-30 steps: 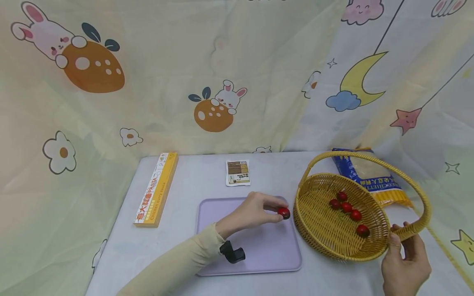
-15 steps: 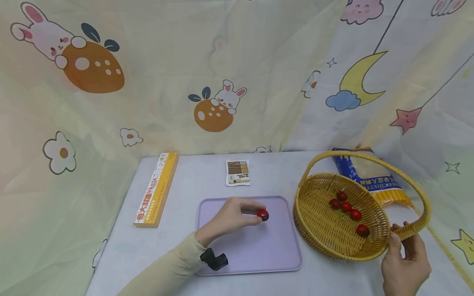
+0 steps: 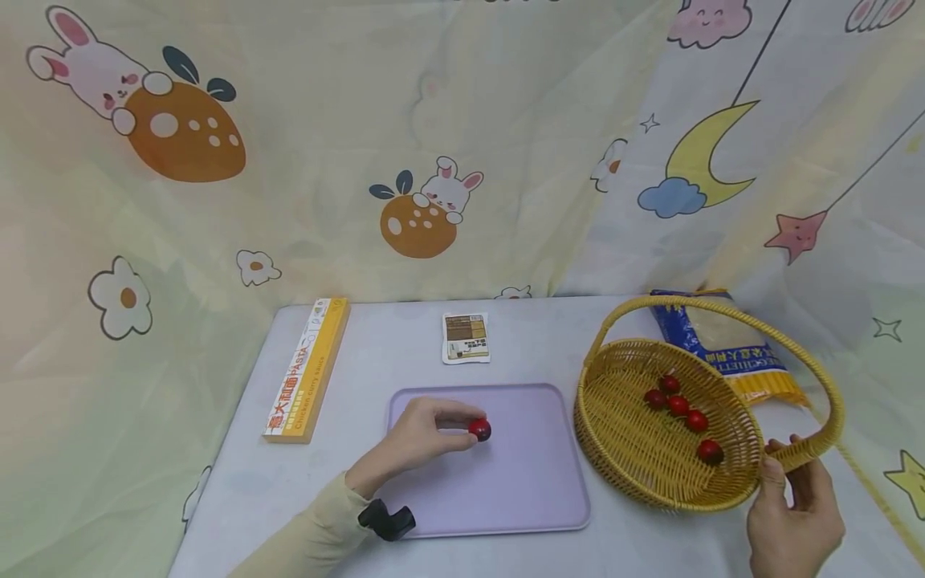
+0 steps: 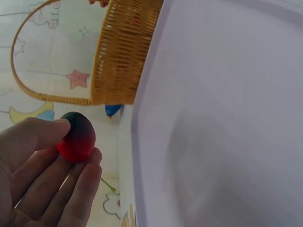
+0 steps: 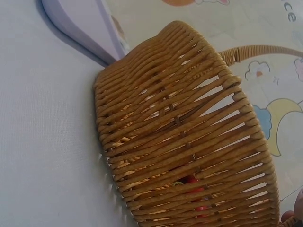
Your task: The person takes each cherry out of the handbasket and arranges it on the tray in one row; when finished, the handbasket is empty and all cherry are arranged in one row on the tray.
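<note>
Between thumb and fingertips my left hand [image 3: 422, 433] pinches a dark red cherry [image 3: 480, 429] over the lilac tray [image 3: 527, 482]. In the left wrist view the cherry [image 4: 78, 142] looks red below and nearly black on top, and a thin green stem [image 4: 109, 184] shows beyond the fingers. My right hand [image 3: 795, 514] grips the woven basket [image 3: 629, 449] where its handle meets the rim, at the near right. Several red cherries [image 3: 678, 405] lie inside the basket. The right wrist view shows mostly the basket's side [image 5: 180, 127], with only a sliver of fingers [image 5: 298, 208].
A yellow pasta box [image 3: 307, 373] lies at the left of the white table [image 3: 231, 514]. Behind the tray is a small flat sachet [image 3: 466, 337]. A blue and yellow pasta bag [image 3: 737, 353] lies behind the basket. Printed cloth [image 3: 311, 201] hangs at the back.
My left hand has carried the cherry leftward, from beside the basket to above the tray's middle. The right hand and the basket have stayed in place.
</note>
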### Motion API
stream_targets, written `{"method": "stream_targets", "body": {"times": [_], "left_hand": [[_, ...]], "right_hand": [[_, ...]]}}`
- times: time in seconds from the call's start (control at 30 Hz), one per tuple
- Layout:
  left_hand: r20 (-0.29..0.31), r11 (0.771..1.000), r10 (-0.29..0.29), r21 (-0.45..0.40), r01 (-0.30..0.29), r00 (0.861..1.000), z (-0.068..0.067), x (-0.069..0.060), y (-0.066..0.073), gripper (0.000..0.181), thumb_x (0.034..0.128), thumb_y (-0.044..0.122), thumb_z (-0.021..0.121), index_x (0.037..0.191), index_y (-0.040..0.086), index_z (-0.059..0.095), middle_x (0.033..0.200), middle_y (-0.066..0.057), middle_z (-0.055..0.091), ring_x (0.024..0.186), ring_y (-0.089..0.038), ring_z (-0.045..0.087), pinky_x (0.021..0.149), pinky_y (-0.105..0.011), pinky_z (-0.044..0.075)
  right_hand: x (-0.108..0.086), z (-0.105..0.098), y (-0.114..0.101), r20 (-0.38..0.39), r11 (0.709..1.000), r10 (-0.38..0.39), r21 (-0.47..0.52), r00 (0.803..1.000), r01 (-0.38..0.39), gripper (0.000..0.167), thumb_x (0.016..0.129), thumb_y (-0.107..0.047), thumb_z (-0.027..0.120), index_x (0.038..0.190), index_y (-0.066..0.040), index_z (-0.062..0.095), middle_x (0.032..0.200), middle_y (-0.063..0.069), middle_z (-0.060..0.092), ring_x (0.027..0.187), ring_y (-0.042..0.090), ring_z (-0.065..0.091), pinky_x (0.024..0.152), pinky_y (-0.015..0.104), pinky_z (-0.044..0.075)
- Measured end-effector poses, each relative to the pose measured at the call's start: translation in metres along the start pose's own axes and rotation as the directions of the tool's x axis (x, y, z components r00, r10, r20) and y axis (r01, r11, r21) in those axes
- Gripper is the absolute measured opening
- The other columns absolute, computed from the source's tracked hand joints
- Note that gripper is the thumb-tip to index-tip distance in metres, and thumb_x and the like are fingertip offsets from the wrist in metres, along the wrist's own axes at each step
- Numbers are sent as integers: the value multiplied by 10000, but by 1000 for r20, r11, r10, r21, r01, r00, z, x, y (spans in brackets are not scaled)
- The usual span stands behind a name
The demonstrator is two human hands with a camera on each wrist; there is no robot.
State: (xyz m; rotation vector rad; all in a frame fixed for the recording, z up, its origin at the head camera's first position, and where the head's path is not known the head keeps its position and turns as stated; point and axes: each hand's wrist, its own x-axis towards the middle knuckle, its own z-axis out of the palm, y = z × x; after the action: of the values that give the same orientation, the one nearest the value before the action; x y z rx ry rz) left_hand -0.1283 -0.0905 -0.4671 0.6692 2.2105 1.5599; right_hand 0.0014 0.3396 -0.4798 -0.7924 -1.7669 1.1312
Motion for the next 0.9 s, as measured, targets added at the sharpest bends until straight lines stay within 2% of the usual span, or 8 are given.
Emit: {"method": "stream_targets", "body": {"times": [0.17, 0.27, 0.4, 0.5, 0.6, 0.9], "left_hand": [[-20, 1000, -3, 4, 3, 1000, -10, -13, -11, 337, 871, 154, 834, 1205, 169, 791, 1105, 48, 805, 1080, -118, 747, 961, -310, 572], [-19, 999, -11, 45, 12, 1000, -13, -20, -18, 326, 873, 181, 839, 1196, 189, 797, 1112, 46, 803, 1096, -125, 741, 949, -258, 562], [-24, 994, -33, 108, 35, 999, -16, -31, -27, 315, 869, 208, 845, 1181, 218, 802, 1119, 85, 797, 1119, -114, 730, 972, -298, 573], [-54, 988, -38, 150, 46, 998, -19, -39, -32, 316, 857, 195, 848, 1169, 225, 804, 1116, 99, 795, 1134, -133, 726, 994, -347, 574], [-86, 980, -42, 188, 58, 995, -22, -46, -36, 317, 849, 198, 849, 1159, 241, 806, 1118, 111, 793, 1155, -149, 718, 1009, -347, 561], [-126, 969, -32, 241, 62, 992, -34, -57, -44, 341, 838, 164, 849, 1173, 204, 805, 1128, 100, 794, 1157, -169, 721, 1027, -362, 557]], "right_hand": [[0, 0, 1, 2, 1000, 8, -11, 1000, -8, 417, 995, -141, 695, 1410, -149, 658, 1199, -183, 723, 1139, -34, 653, 985, 91, 488], [1, -1, 1, 5, 999, 21, -28, 1000, -21, 421, 1001, -176, 687, 1420, -167, 650, 1223, -169, 719, 1158, -35, 643, 1002, 96, 482], [0, -1, 2, 4, 999, 24, -23, 1000, -24, 418, 1001, -168, 688, 1417, -156, 653, 1215, -171, 720, 1152, -31, 646, 1004, 99, 483], [0, 0, 2, 3, 1000, 19, -14, 1000, -19, 413, 999, -151, 691, 1411, -147, 659, 1199, -184, 722, 1137, -35, 652, 993, 92, 485], [0, 0, 2, 5, 1000, 16, -17, 1000, -16, 410, 1003, -152, 687, 1411, -159, 658, 1205, -185, 722, 1141, -40, 649, 996, 92, 482], [1, 0, 1, 0, 999, 31, -13, 1000, -31, 414, 1002, -157, 685, 1414, -163, 655, 1205, -177, 721, 1158, -25, 646, 1012, 107, 484]]}}
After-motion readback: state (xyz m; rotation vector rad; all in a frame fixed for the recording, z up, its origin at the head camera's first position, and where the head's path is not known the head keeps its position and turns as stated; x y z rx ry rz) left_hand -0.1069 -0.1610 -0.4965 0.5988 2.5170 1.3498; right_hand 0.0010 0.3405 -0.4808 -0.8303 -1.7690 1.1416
